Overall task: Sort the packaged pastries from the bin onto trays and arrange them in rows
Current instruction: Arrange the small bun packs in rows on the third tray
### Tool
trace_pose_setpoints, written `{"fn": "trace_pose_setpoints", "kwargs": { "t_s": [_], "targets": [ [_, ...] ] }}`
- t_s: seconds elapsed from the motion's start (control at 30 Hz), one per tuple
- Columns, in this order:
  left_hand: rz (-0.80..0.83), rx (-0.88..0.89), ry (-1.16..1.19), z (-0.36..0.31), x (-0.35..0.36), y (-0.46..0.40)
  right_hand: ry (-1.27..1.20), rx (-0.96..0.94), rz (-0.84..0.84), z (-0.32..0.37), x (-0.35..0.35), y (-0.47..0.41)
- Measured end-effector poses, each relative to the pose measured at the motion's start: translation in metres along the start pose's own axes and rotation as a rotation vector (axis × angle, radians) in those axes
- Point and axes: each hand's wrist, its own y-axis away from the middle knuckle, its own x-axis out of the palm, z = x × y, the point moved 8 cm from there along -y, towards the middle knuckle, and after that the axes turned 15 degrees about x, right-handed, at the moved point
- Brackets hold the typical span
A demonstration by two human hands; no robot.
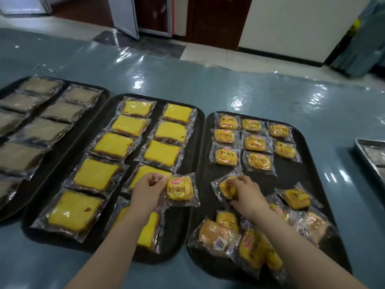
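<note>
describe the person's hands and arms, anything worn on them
Both arms are bare for their whole visible length: no sleeves show. The left hand and right hand wear no gloves, and no watch, ring or bracelet can be seen on either wrist or on the fingers that show.

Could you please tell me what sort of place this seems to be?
Probably a canteen or food-service room: black plastic trays of wrapped yellow cake slices and small buns on a blue plastic-covered table.
</note>
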Motion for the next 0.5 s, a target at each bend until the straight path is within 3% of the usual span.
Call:
{"fn": "trace_pose_setpoints", "kwargs": {
  "t_s": [0.37,0.43,0.5],
  "targets": [
    [0.131,-0.050,0.108,0.009,-0.016,-0.024,-0.035,0.222,-0.271,0.028,-0.009,0.004],
    [0.144,-0.032,0.126,0.005,-0.012,-0.026,-0.161,0.164,-0.305,0.037,-0.015,0.013],
    [0.152,-0.011,0.134,-0.002,-0.007,-0.027,-0.415,0.062,-0.168,0.053,-0.015,0.025]
  ]
}}
